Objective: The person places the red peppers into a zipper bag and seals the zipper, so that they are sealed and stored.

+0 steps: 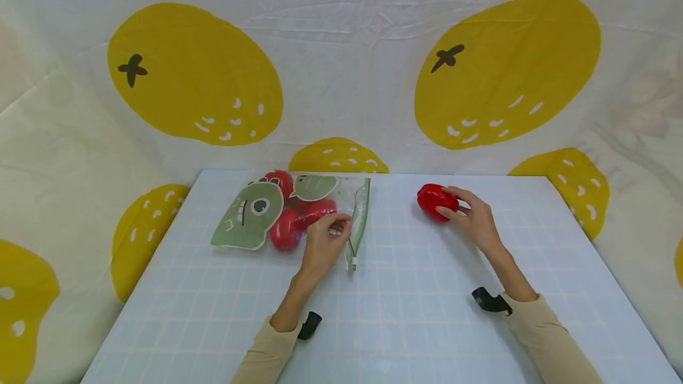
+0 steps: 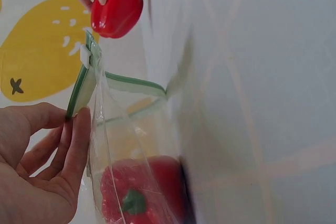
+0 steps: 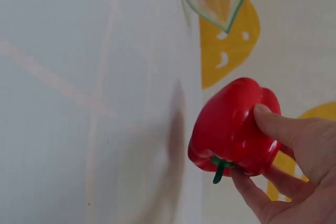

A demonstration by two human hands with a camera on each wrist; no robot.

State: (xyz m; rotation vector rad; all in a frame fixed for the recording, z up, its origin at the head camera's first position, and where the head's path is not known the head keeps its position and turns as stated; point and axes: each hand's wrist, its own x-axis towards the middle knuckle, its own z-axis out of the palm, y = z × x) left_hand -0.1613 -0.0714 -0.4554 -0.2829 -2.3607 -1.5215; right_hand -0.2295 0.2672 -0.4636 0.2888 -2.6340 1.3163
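Note:
A clear zip bag (image 1: 248, 218) with a green cartoon animal print lies toward the back left of the table, with several red vegetables (image 1: 286, 230) inside. My left hand (image 1: 326, 242) pinches the green zip edge (image 2: 79, 88) of the bag between thumb and fingers, and the mouth gapes in the left wrist view. A white slider (image 2: 85, 56) sits on that edge. Off to the right, my right hand (image 1: 472, 218) grips a glossy red bell pepper (image 3: 236, 124) with a short green stem, raised off the table. Inside the bag, one bell pepper (image 2: 157, 182) shows its green stem.
The pale checked tabletop (image 1: 395, 313) ends at the back against a white cloth (image 1: 347, 76) printed with large yellow fruits. Each beige sleeve has a black camera mount at the cuff, such as the right camera (image 1: 490, 301).

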